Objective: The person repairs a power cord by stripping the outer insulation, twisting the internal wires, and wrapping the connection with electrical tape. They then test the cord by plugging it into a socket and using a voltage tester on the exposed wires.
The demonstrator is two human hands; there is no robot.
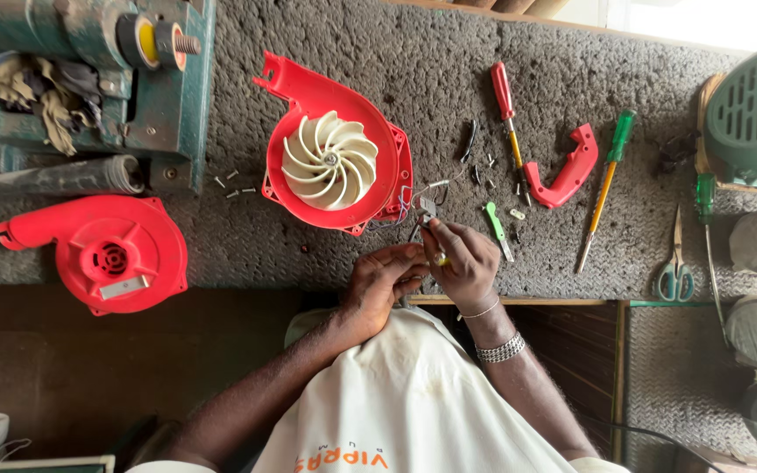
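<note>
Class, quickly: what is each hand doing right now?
Left hand: fingers curled, touching the wires beside the right hand.
Right hand: pinching a small grey part wired to the red blower housing.

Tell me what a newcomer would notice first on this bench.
The open red blower housing with its cream fan wheel at centre, wires running to a small part both hands, left hand and right hand, hold just below it. A second red housing half lies far left; screwdrivers and scissors lie right.
</note>
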